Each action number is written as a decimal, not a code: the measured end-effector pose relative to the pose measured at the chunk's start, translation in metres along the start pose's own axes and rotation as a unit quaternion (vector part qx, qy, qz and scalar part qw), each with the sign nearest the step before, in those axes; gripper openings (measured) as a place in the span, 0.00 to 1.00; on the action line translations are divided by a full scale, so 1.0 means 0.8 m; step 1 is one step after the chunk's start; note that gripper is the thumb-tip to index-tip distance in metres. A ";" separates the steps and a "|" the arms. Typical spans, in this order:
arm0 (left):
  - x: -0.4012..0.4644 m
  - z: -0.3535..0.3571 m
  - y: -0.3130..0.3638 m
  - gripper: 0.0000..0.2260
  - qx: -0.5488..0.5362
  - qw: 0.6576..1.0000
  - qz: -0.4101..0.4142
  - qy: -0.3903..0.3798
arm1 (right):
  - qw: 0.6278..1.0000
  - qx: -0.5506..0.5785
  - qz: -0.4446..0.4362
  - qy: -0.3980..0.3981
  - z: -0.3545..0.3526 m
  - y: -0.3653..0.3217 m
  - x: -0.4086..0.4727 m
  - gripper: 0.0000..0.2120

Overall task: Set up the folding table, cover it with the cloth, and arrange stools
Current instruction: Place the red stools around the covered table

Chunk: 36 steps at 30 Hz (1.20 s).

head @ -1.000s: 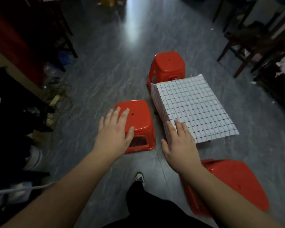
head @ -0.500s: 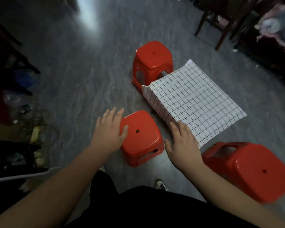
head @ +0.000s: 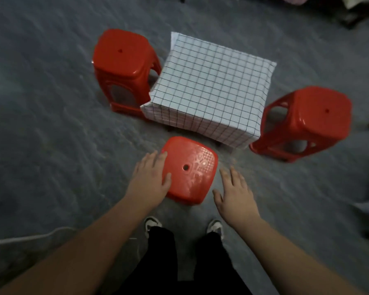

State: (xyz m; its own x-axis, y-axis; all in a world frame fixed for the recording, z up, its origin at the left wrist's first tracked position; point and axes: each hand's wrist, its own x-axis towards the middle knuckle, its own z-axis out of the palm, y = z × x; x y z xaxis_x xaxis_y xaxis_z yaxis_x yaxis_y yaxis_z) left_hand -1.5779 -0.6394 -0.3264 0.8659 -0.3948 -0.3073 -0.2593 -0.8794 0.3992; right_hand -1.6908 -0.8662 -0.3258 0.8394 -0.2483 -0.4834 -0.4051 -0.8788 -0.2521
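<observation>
Head cam is all I've got, looking straight down at my feet, so here's the layout. The near stool (head: pixel 190 170) sits on the floor right in front of my shoes, just short of the front edge of the little desk, which is already under its checked cloth (head: pixel 209 88). My left hand (head: pixel 150 180) lies flat on the left rim of that stool's seat, fingers straight and pointing ahead, thumb on top of the red plastic, so it's touching but not gripping anything. My right hand (head: pixel 234 193) is released too, fingers spread, and sits just off the stool's right side over bare floor, holding nothing. So the stool lies between my two hands, a bit closer to the left one, and the desk is dead ahead of it. The seat looks slightly turned compared with the desk edge, so I'd guess the next bit is a small twist or nudge forward, and the left hand is the one already in place for that. The other two seem sorted: the left stool (head: pixel 124 60) tucked against the desk's left side, the right stool (head: pixel 313 120) just beside its right corner, both upright.
</observation>
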 end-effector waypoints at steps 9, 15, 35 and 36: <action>0.105 0.170 -0.082 0.30 -0.009 1.000 -0.011 0.003 | 0.988 0.121 0.087 0.036 0.158 0.024 0.114 0.32; 0.187 0.319 -0.154 0.34 0.030 0.999 0.019 -0.035 | 0.978 0.151 0.125 0.065 0.300 0.063 0.198 0.38; 0.131 0.363 -0.176 0.39 0.000 0.998 -0.011 -0.055 | 0.944 0.300 0.134 0.034 0.361 0.071 0.167 0.47; 0.125 0.364 -0.175 0.38 -0.001 0.998 -0.013 -0.054 | 0.945 0.297 0.133 0.032 0.363 0.071 0.162 0.48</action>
State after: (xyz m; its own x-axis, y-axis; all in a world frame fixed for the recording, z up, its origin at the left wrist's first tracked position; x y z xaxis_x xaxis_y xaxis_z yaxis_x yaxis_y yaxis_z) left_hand -1.5793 -0.6328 -0.6645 0.8207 -0.3983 -0.4096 -0.2362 -0.8893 0.3916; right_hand -1.7100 -0.8300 -0.6463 0.6914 -0.4689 -0.5496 -0.7211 -0.4020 -0.5642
